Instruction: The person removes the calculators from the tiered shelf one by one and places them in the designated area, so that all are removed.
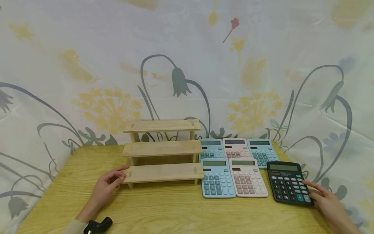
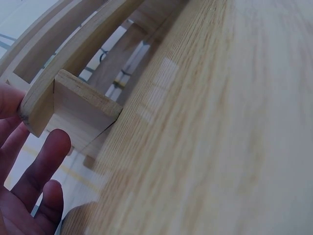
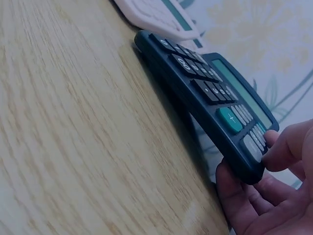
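A black calculator (image 1: pixel 288 183) with one green key lies at the right of the table. My right hand (image 1: pixel 328 201) pinches its right lower corner; in the right wrist view the thumb is on the key side, other fingers are beneath, and a gap shows under its raised edge. My left hand (image 1: pixel 106 185) touches the left end of the lowest step of a three-tier wooden stand (image 1: pixel 163 172). In the left wrist view a fingertip rests on the board end (image 2: pixel 41 112), while other fingers spread apart below it.
Between stand and black calculator lie several blue and pink calculators in two rows, including a front blue calculator (image 1: pixel 218 182) and a front pink calculator (image 1: pixel 248 182). A patterned cloth (image 1: pixel 117 65) hangs behind the wooden table (image 1: pixel 163 211).
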Available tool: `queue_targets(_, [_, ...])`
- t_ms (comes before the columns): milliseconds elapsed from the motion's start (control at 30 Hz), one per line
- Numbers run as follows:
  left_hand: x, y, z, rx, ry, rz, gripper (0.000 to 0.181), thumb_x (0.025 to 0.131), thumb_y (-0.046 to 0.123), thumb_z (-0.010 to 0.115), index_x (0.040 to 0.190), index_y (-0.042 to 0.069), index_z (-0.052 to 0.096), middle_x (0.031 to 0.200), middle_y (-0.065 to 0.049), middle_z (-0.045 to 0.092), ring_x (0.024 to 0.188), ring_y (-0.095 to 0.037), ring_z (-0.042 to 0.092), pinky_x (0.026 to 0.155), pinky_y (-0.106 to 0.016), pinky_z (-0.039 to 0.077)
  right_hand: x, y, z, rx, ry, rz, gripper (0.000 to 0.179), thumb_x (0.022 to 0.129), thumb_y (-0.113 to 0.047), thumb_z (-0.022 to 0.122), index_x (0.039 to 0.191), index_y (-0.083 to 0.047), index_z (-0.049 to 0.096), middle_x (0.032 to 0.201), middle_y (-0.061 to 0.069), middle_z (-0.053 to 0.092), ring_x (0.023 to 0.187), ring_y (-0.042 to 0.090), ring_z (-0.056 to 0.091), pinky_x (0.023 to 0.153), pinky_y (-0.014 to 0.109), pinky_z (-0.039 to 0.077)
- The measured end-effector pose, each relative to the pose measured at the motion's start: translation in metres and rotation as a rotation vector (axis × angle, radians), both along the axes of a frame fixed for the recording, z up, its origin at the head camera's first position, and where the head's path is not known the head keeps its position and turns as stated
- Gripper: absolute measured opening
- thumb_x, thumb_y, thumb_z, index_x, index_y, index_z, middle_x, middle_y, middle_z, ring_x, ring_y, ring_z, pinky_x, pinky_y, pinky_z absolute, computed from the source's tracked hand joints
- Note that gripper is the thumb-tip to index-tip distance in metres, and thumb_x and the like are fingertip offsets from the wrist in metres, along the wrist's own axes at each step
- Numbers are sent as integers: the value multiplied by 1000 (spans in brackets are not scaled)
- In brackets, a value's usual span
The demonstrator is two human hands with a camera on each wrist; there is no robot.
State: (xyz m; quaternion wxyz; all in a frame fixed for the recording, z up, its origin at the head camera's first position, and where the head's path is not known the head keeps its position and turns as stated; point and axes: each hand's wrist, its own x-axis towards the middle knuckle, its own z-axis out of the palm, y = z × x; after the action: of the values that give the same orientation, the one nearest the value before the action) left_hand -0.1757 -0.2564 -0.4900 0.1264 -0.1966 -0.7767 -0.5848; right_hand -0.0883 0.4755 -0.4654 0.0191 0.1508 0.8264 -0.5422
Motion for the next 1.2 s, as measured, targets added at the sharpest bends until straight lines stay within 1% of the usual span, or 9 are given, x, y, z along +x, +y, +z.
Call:
queue_targets(133, [-3, 1, 0, 2, -3, -7, 10, 99, 0, 59, 100, -1, 69, 130, 0, 64, 84, -7, 64, 62, -26, 48, -5, -1, -2, 67, 7, -17, 45, 105, -7, 37, 136, -36, 50, 143, 43, 33, 81, -8, 52, 69, 29, 50])
queue_targets(233, [-4, 0, -1, -1, -6, -5, 10, 98, 0, 59, 98, -1, 69, 128, 1, 65, 87, -6, 64, 62, -26, 48, -7, -3, -6, 130, 13, -56, 41, 104, -8, 42, 143, -8, 52, 140, 39, 41, 83, -16, 51, 72, 26, 53])
queue_targets(333, [-5, -1, -1, -10, -13, -3, 10, 98, 0, 60, 97, 0, 69, 127, 1, 66, 88, -5, 63, 62, -26, 48, -8, -7, -10, 212, -3, -123, 41, 102, -10, 48, 141, 5, 52, 137, 34, 49, 79, -15, 49, 68, 24, 51])
queue_targets(500, [-5, -1, 0, -15, -29, -5, 10, 98, 2, 60, 99, -1, 69, 127, -2, 66, 87, -5, 62, 62, -28, 47, -14, -19, -10, 339, -14, -196, 43, 102, -16, 51, 140, 5, 51, 143, 30, 46, 96, 12, 56, 64, 21, 43])
queue_targets(600, [-4, -1, 4, -32, -33, 5, 10, 99, 3, 60, 98, 0, 70, 127, -3, 66, 97, -1, 62, 63, -27, 49, -17, -25, -8, 403, 19, -206, 42, 102, -16, 53, 138, 6, 53, 140, 29, 49, 107, 27, 55, 64, 17, 42])
queue_targets(833, [-3, -1, 14, -145, -21, 22, 11, 99, 8, 61, 96, 8, 71, 127, -9, 66, 110, 2, 58, 70, -26, 50, -20, -34, -7, 376, 16, -261, 39, 101, -10, 54, 137, 7, 54, 138, 28, 51, 124, 41, 48, 73, 20, 40])
queue_targets(967, [-3, -3, 18, -235, -2, 41, 12, 99, 11, 63, 95, 16, 72, 126, -9, 67, 110, 2, 58, 69, -27, 49, -21, -38, -7, 344, 12, -301, 40, 101, -10, 55, 138, 5, 54, 138, 26, 53, 123, 37, 48, 70, 17, 39])
queue_targets(1067, [-1, -6, 21, -278, 7, 54, 12, 98, 12, 64, 94, 19, 73, 123, -8, 68, 106, 2, 59, 66, -28, 49, -21, -43, -4, 348, 31, -311, 39, 100, -11, 56, 137, 4, 56, 134, 23, 58, 113, 25, 54, 66, 12, 39])
queue_targets(1200, [3, -6, 26, -354, 48, 97, 11, 97, 14, 66, 96, 20, 74, 112, -2, 71, 92, 0, 60, 64, -27, 48, -17, -55, 6, 438, 85, -281, 38, 100, -14, 56, 133, 4, 59, 128, 23, 62, 109, 26, 57, 71, 18, 42])
